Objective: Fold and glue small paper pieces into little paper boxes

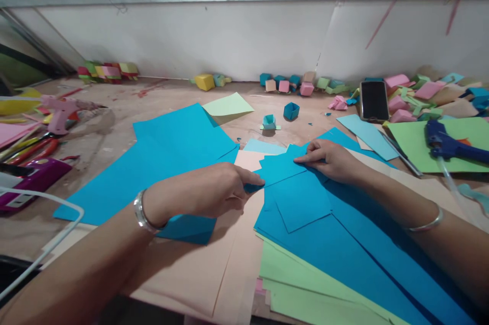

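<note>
A piece of blue paper [280, 166] lies between my two hands, over other blue sheets. My left hand [214, 188], with a silver bangle at the wrist, pinches its left corner between index finger and thumb; the thumb is mostly hidden. At the upper right edge, my right hand [330, 159] grips the same piece, its index finger stretched along the paper and the other fingers curled. Just below sits a smaller blue square [303, 208] on a stack of large blue sheets [344, 259]. Another large blue sheet [153, 162] extends beneath my left forearm.
Light green sheets [305, 284] and peach sheets [191, 274] lie underneath. Small folded paper boxes [291, 111] stand toward the wall. At right are a phone [374, 101], a blue glue gun [454, 144] and piled paper pieces; at left, a pink glue gun [59, 111] and a purple device [36, 182].
</note>
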`<control>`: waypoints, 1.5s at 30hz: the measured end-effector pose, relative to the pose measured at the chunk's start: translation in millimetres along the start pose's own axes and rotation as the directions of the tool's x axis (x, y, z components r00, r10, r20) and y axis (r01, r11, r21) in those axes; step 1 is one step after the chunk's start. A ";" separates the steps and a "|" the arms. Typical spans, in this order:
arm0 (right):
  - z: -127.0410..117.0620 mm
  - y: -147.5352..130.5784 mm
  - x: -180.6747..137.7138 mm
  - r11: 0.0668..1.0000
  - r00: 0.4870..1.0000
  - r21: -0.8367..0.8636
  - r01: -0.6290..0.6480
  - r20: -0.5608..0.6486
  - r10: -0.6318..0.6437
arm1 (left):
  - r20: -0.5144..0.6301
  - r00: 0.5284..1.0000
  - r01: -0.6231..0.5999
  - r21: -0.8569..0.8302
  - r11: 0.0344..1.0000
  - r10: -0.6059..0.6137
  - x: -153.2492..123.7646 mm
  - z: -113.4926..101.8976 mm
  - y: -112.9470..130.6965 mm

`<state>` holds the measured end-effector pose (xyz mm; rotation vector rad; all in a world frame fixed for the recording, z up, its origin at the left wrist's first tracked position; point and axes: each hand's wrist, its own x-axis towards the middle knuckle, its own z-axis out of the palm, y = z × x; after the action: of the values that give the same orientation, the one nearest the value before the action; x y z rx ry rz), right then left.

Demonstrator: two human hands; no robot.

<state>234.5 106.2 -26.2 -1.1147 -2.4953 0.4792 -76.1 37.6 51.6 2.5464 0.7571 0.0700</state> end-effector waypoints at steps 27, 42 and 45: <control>6.6 -22.7 -1.8 0.980 0.960 -0.137 0.142 -0.223 -0.170 | -0.397 0.892 0.324 0.225 0.919 -0.217 26.7 37.1 -7.5; -4.6 -33.9 -3.2 0.967 0.863 -0.063 0.247 -0.439 -0.249 | -0.638 0.768 0.374 0.368 0.851 -0.062 26.2 40.8 -16.4; -2.2 -33.9 -4.3 0.931 0.840 -0.180 0.318 -0.402 -0.364 | -0.647 0.761 0.357 0.485 0.799 0.052 27.7 41.2 -13.4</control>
<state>216.6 81.8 -10.0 -0.6845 -2.2644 -0.0093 -52.0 44.2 6.7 3.0435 1.4515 0.8052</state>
